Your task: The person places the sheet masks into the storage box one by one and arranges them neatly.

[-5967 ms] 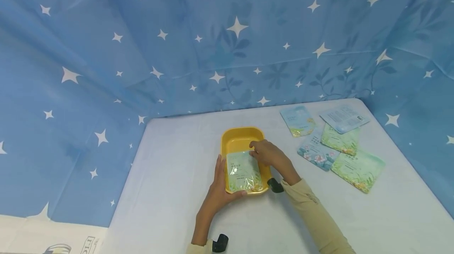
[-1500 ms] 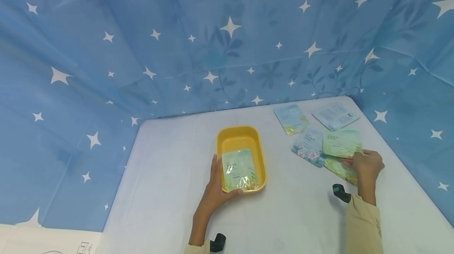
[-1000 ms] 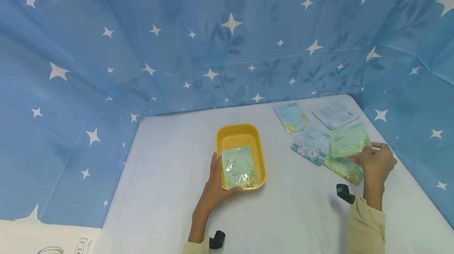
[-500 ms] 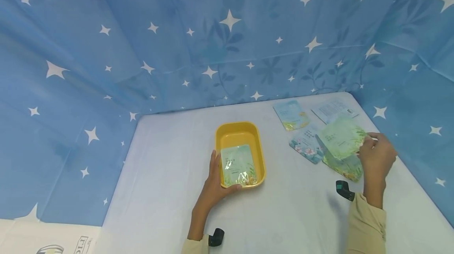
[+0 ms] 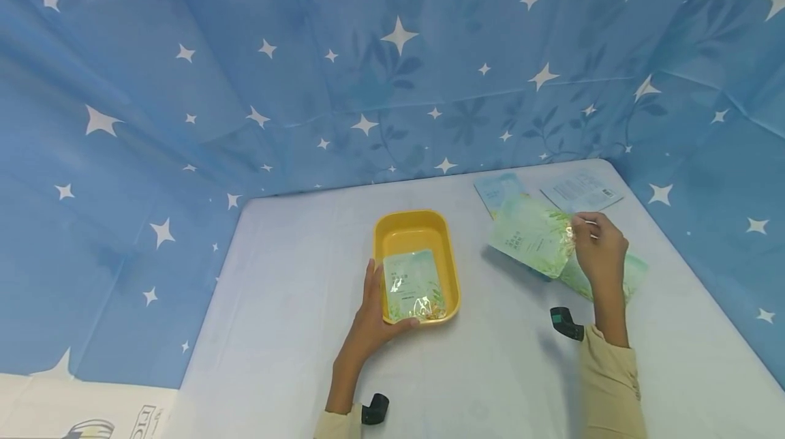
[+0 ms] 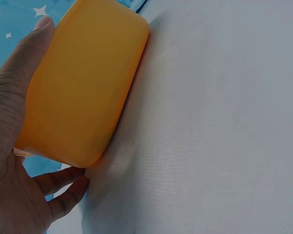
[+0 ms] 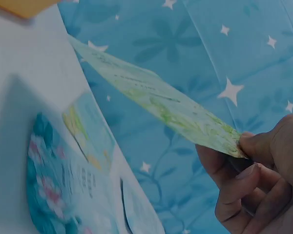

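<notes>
A green sheet mask packet (image 5: 532, 236) hangs above the table, pinched at one corner between the thumb and fingers of my right hand (image 5: 599, 248). In the right wrist view the held packet (image 7: 156, 95) appears nearly edge-on. My left hand (image 5: 368, 330) holds the near-left corner of a yellow plastic tray (image 5: 409, 238), its thumb along one wall and its fingers along the other. Another green mask packet (image 5: 413, 285) lies flat inside the near part of the tray. Below the held packet, the pink-flowered packet (image 7: 51, 190) shows in the right wrist view.
On the right side of the white table (image 5: 294, 289) lie a green packet (image 5: 634, 272), partly behind my right forearm, a light blue packet (image 5: 498, 188) and a packet with printed text and a barcode (image 5: 582, 191). A blue starry curtain (image 5: 331, 84) rises behind the table.
My right hand has left the tray, picked the green packet up from the pile and carried it leftward over the flowered one. The left hand has stayed on the tray.
</notes>
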A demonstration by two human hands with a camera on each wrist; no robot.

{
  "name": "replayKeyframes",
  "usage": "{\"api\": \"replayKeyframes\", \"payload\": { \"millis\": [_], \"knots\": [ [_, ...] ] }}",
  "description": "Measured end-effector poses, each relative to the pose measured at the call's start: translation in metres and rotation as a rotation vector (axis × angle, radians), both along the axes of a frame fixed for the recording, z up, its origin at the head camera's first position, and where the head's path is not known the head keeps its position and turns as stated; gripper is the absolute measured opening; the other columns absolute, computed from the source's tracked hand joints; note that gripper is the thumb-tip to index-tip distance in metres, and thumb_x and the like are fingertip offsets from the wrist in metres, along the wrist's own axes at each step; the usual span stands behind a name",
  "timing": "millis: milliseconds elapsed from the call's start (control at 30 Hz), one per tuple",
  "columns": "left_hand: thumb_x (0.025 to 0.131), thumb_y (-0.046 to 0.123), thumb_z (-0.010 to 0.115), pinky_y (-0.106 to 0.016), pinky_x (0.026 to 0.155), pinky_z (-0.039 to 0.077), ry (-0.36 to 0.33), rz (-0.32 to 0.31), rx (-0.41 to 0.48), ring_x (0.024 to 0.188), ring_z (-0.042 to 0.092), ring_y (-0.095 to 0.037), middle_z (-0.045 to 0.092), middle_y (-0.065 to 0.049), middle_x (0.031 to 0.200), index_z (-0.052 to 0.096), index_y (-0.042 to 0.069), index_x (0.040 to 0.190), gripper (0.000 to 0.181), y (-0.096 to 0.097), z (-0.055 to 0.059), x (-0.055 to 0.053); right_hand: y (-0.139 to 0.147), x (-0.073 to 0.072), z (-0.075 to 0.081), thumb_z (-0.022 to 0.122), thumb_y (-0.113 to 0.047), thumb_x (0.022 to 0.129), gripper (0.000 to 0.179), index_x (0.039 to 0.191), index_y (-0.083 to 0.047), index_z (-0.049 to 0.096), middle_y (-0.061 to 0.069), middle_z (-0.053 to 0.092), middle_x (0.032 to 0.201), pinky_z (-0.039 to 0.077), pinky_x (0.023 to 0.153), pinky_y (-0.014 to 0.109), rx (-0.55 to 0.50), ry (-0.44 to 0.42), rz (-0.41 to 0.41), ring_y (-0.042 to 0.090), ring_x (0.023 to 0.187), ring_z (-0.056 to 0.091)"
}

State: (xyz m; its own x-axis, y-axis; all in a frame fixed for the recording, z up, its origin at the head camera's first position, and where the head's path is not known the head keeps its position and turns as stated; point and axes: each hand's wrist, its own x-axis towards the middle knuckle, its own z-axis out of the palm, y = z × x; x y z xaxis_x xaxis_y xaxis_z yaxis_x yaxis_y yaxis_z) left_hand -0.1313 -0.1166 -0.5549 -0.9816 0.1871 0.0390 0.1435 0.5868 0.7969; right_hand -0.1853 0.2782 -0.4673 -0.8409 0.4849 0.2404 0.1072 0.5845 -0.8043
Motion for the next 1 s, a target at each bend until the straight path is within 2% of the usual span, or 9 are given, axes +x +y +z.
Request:
{"api": "replayKeyframes", "payload": {
  "millis": [67, 133, 233, 367, 500, 633, 767, 867, 1000],
  "knots": [
    [0.067, 0.061, 0.081, -0.054, 0.103, 0.043, 0.004, 0.001, -0.003, 0.133, 0.045, -0.031, -0.007, 0.005, 0.166, 0.001, 0.031, 0.158, 0.124, 0.000, 0.000, 0.000, -0.009, -0.003, 0.000, 0.053, -0.033, 0.101, 0.039, 0.118, -0.001, 0.066, 0.027, 0.070, 0.106, 0.045, 0.064, 0.011, -0.028, 0.022, 0.038, -0.004, 0.071, 0.064],
    [0.067, 0.061, 0.081, -0.054, 0.102, 0.043, 0.006, 0.002, -0.007, 0.132, 0.045, -0.031, -0.007, 0.004, 0.166, 0.002, 0.031, 0.158, 0.124, 0.000, 0.000, 0.000, -0.019, -0.005, 0.000, 0.054, -0.034, 0.100, 0.039, 0.118, -0.001, 0.065, 0.024, 0.072, 0.097, 0.042, 0.056, 0.008, -0.066, 0.031, 0.086, -0.017, 0.062, 0.051],
    [0.067, 0.061, 0.082, -0.054, 0.103, 0.043, 0.003, 0.005, -0.008, 0.134, 0.044, -0.031, -0.007, 0.004, 0.166, 0.002, 0.031, 0.158, 0.124, -0.001, 0.000, 0.001, -0.035, -0.007, 0.000, 0.054, -0.035, 0.100, 0.040, 0.119, -0.001, 0.064, 0.007, 0.071, 0.080, 0.043, 0.047, 0.017, -0.149, 0.016, 0.172, -0.006, 0.049, 0.052],
    [0.068, 0.060, 0.082, -0.054, 0.103, 0.042, -0.009, 0.005, -0.004, 0.135, 0.043, -0.032, -0.008, 0.006, 0.166, 0.002, 0.030, 0.158, 0.124, 0.000, 0.000, 0.000, -0.057, -0.008, -0.001, 0.055, -0.032, 0.100, 0.038, 0.120, -0.001, 0.061, -0.014, 0.059, 0.065, 0.041, 0.041, 0.023, -0.281, 0.006, 0.283, 0.006, 0.039, 0.046],
    [0.068, 0.061, 0.081, -0.054, 0.104, 0.042, -0.017, 0.006, -0.004, 0.135, 0.042, -0.031, -0.009, 0.008, 0.166, 0.002, 0.029, 0.158, 0.125, 0.000, 0.000, 0.000, -0.079, -0.008, -0.006, 0.055, -0.031, 0.100, 0.037, 0.120, -0.001, 0.062, -0.008, 0.060, 0.066, 0.043, 0.043, 0.025, -0.323, 0.007, 0.354, 0.006, 0.042, 0.047],
    [0.068, 0.061, 0.081, -0.054, 0.105, 0.041, -0.013, 0.008, 0.000, 0.137, 0.041, -0.031, -0.008, 0.007, 0.166, 0.002, 0.028, 0.158, 0.125, 0.000, 0.000, 0.001, -0.103, -0.007, -0.016, 0.056, -0.032, 0.100, 0.034, 0.117, -0.004, 0.064, 0.008, 0.068, 0.073, 0.046, 0.045, 0.026, -0.265, -0.028, 0.383, 0.010, 0.048, 0.056],
    [0.068, 0.060, 0.081, -0.053, 0.104, 0.042, 0.002, 0.006, 0.004, 0.137, 0.041, -0.031, -0.008, 0.007, 0.166, 0.003, 0.027, 0.158, 0.124, 0.000, 0.000, 0.000, -0.123, -0.005, -0.025, 0.056, -0.029, 0.100, 0.030, 0.115, -0.005, 0.064, 0.018, 0.072, 0.082, 0.047, 0.045, 0.027, -0.223, -0.083, 0.398, 0.016, 0.047, 0.059],
    [0.068, 0.061, 0.081, -0.053, 0.104, 0.042, 0.006, 0.005, 0.000, 0.138, 0.040, -0.030, -0.008, 0.008, 0.166, 0.003, 0.027, 0.158, 0.124, 0.000, 0.000, 0.000, -0.133, -0.002, -0.030, 0.055, -0.028, 0.100, 0.028, 0.115, -0.005, 0.063, 0.019, 0.073, 0.085, 0.047, 0.044, 0.028, -0.214, -0.112, 0.409, 0.019, 0.044, 0.059],
    [0.069, 0.061, 0.080, -0.054, 0.105, 0.041, 0.008, -0.002, 0.000, 0.141, 0.037, -0.032, -0.009, 0.008, 0.166, 0.002, 0.027, 0.158, 0.124, 0.000, 0.000, 0.000, -0.141, 0.002, -0.034, 0.055, -0.027, 0.101, 0.027, 0.114, -0.006, 0.063, 0.018, 0.074, 0.086, 0.047, 0.045, 0.028, -0.201, -0.127, 0.410, 0.016, 0.041, 0.057]
  ]
}}
